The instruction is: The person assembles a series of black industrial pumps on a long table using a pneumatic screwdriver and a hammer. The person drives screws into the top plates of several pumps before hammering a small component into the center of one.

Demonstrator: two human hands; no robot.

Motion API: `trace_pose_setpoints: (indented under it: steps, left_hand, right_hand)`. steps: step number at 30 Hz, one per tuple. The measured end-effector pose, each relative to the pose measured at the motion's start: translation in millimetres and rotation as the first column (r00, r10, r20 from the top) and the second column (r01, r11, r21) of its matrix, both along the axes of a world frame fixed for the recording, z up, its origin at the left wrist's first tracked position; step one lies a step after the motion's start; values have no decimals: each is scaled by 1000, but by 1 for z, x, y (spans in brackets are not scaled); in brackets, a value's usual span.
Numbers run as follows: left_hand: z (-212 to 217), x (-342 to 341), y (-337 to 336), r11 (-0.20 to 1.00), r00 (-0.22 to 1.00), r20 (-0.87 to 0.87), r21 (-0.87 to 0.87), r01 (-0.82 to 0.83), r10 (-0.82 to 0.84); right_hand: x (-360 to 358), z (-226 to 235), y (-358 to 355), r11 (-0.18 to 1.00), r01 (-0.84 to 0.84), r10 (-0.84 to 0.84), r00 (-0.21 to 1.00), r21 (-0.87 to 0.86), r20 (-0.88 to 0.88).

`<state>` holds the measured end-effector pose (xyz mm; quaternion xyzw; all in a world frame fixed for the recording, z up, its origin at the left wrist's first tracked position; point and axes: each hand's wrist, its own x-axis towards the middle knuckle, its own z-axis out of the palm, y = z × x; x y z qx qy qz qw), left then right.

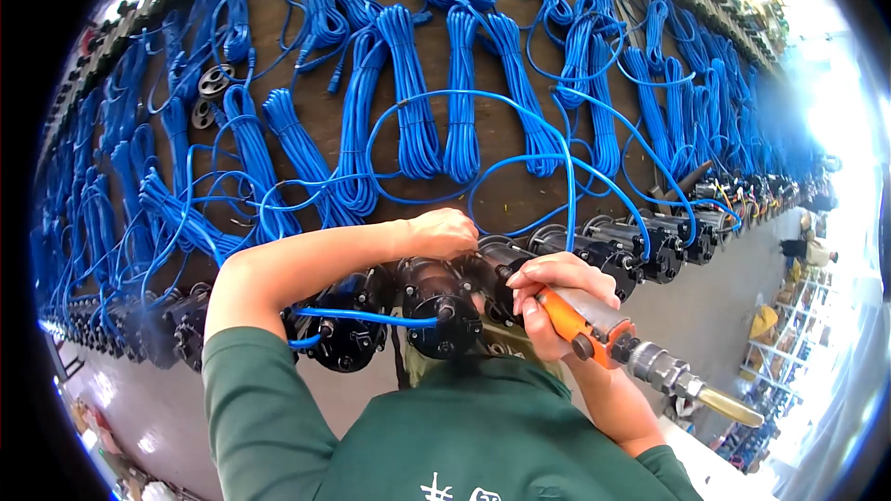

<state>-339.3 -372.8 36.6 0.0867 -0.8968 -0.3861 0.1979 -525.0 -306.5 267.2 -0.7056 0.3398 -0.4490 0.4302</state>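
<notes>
My right hand [557,292] is wrapped round an orange and silver air tool [594,329]. A metal hose coupling [664,371] sits at its rear end, and its front end points at the row of black cylindrical motors. My left hand [444,232] is closed above the motor [444,315] in front of me, with the fingers curled under; what they grip is hidden. A blue cable [371,317] runs into that motor's round end cap. Left of it, partly under my left forearm, lies another motor [343,339].
More black motors [661,250] line the near edge of the brown bench [506,204] on both sides. Coiled blue cables [461,97] cover much of the bench, with loose loops arching over it. Two metal rings [215,81] lie at the left. Beyond the right side stands a shelf rack [789,334].
</notes>
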Motion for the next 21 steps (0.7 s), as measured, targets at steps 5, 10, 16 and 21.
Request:
trace_pose_setpoints:
  steps: [5,10,16,21]
  left_hand:
    - [13,-5,2,1000,999,40,20,4,-5]
    - [79,37,-20,968,841,480,-152,-200,249]
    - [257,68,29,342,212,350,-368,-865,913]
    - [207,-78,215,-226,-146,-590,-63,-972,794]
  right_hand:
    - [2,2,-1,998,20,-20,1000,59,8]
    - [-9,-9,0,997,-47,47,999,64,14]
    - [-8,-3,-4,987,-159,146,950,26,278]
    - [-85,87,39,954,-299,254,836,16,487]
